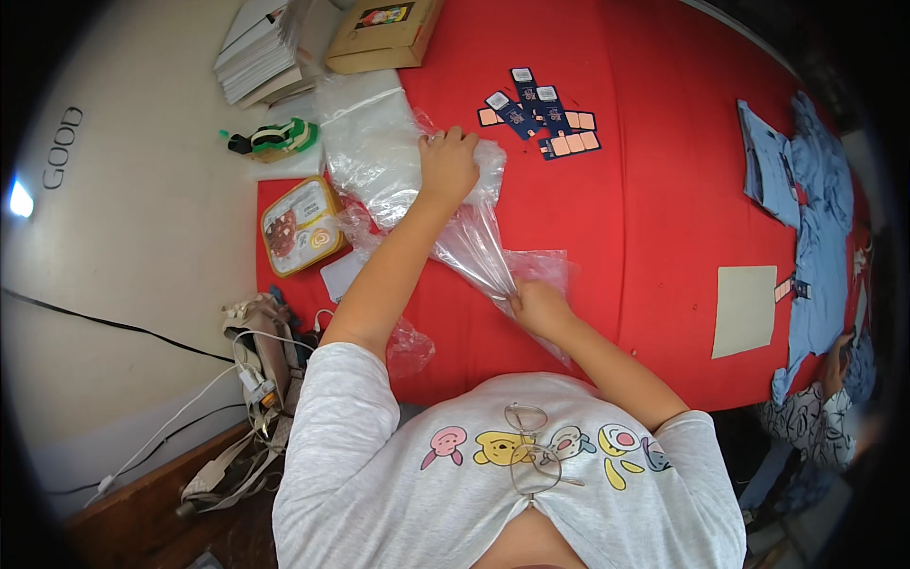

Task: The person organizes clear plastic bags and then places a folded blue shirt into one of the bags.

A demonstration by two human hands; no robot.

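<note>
My left hand (447,163) presses down on the far end of a clear plastic bag (474,242) that lies on the red table cover (645,218). My right hand (536,305) pinches the near end of the same bag, which is stretched taut between both hands. A pile of more clear plastic bags (365,133) lies just left of my left hand. Several small dark blue and peach tag cards (540,114) are scattered beyond the left hand.
A cardboard box (384,36) and a stack of white paper (258,52) sit at the far edge. A food tray (301,226) and green tape dispenser (280,139) lie left. Blue garments (806,199) and a beige card (744,308) lie right, where another person (825,408) sits.
</note>
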